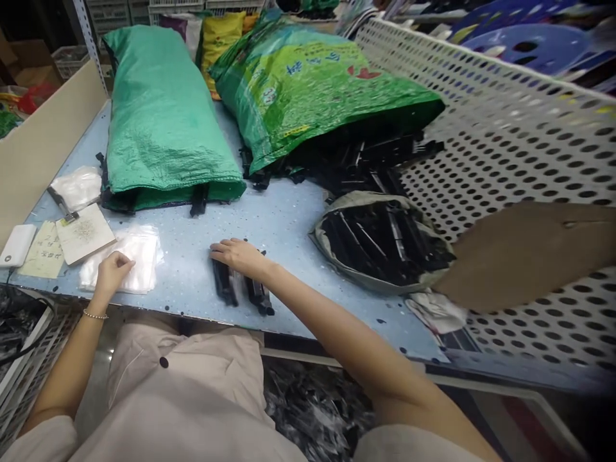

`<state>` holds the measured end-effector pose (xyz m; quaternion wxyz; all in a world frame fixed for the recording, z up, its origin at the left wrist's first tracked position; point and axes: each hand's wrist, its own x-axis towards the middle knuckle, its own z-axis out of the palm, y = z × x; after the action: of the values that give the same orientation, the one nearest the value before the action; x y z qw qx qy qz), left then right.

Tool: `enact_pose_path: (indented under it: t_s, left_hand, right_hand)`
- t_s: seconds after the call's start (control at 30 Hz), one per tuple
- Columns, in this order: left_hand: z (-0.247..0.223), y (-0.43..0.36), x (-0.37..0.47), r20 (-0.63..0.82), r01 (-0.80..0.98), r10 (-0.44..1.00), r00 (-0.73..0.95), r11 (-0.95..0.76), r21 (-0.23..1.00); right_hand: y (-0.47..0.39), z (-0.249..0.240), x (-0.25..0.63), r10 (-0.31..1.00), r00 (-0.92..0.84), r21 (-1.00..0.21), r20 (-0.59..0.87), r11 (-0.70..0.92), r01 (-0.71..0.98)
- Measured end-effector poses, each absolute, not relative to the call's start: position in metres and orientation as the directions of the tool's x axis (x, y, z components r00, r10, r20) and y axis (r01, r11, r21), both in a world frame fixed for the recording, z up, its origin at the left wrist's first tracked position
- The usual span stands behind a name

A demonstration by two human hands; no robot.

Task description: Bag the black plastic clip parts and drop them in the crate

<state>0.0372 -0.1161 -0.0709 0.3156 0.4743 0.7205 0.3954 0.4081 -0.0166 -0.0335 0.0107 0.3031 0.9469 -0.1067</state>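
Observation:
My right hand (pixel 239 255) lies palm down on two black plastic parts (pixel 224 287) near the front edge of the pale blue table (pixel 279 218), fingers spread over their far ends. My left hand (pixel 112 271) pinches the top sheet of a stack of clear plastic bags (pixel 137 253) at the front left. A bead bracelet sits on that wrist.
Two green woven sacks (pixel 163 115) lie at the back, one spilling black parts (pixel 356 160). A grey bag of black parts (pixel 385 240) sits to the right, by a brown cardboard piece (pixel 529 253) and white perforated panel (pixel 505 122). Cards, a notebook (pixel 84 232) and a white power bank (pixel 17 246) lie far left.

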Motion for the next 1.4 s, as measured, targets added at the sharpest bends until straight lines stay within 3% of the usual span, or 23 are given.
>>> enact_pose_path:
  t_s: [0.07,0.13,0.2,0.23,0.27,0.33,0.5,0.63,0.77,0.87,1.1,1.23,1.33,1.4]
  left_hand:
    - [-0.074,-0.118,0.043,-0.120,0.317,0.929,-0.351,0.239,0.918]
    - [-0.077,-0.120,0.049,-0.160,0.205,0.928,-0.336,0.237,0.950]
    - [-0.078,-0.120,0.052,-0.159,0.171,0.926,-0.342,0.228,0.959]
    - [-0.078,-0.120,0.051,-0.143,0.182,0.923,-0.358,0.219,0.959]
    - [-0.077,-0.120,0.050,-0.124,0.200,0.919,-0.375,0.211,0.957]
    - [-0.075,-0.121,0.045,-0.106,0.210,0.914,-0.392,0.201,0.957]
    - [-0.071,-0.127,0.038,-0.132,0.150,0.925,-0.357,0.197,0.969]
    - [-0.068,-0.132,0.037,0.013,0.398,0.923,-0.384,0.153,0.905]
    - [-0.061,-0.141,0.025,0.247,0.786,0.937,-0.246,0.043,0.617]
    - [-0.061,-0.143,0.018,0.289,0.866,0.952,-0.105,-0.055,0.497]
    - [-0.063,-0.145,0.016,0.324,0.850,0.937,-0.130,-0.063,0.523]
    - [-0.062,-0.147,0.014,0.263,0.797,0.956,-0.130,-0.057,0.601]
    - [-0.055,-0.147,0.014,0.246,0.776,0.954,-0.170,-0.024,0.630]
    - [-0.047,-0.151,0.021,0.302,0.817,0.940,-0.159,-0.047,0.575]
  right_hand:
    - [-0.025,-0.035,0.392,0.609,-0.790,-0.358,-0.075,0.723,0.591]
    - [-0.044,-0.040,0.368,0.648,-0.757,-0.668,-0.083,0.528,0.525]
    - [-0.067,-0.050,0.341,0.638,-0.750,-0.922,-0.177,0.158,0.352]
    - [-0.076,-0.057,0.329,0.615,-0.750,-0.962,-0.242,-0.050,0.270]
    - [-0.084,-0.064,0.319,0.595,-0.743,-0.950,-0.308,-0.229,0.211]
    - [-0.093,-0.075,0.309,0.595,-0.688,-0.885,-0.415,-0.438,0.155]
    - [-0.100,-0.074,0.310,0.628,-0.619,-0.802,-0.472,-0.597,0.007]
    - [-0.110,-0.070,0.299,0.498,-0.705,-0.672,-0.504,-0.739,-0.042]
    - [-0.118,-0.075,0.298,0.526,-0.637,-0.651,-0.563,-0.757,-0.049]
    - [-0.123,-0.076,0.296,0.546,-0.663,-0.632,-0.512,-0.762,-0.140]
    - [-0.136,-0.078,0.279,0.419,-0.692,-0.341,-0.588,-0.904,-0.257]
    - [-0.141,-0.073,0.279,0.439,-0.775,-0.269,-0.455,-0.897,-0.350]
    - [-0.139,-0.076,0.266,0.338,-0.833,-0.194,-0.438,-0.940,-0.280]
    - [-0.136,-0.081,0.258,0.290,-0.839,-0.175,-0.460,-0.956,-0.234]
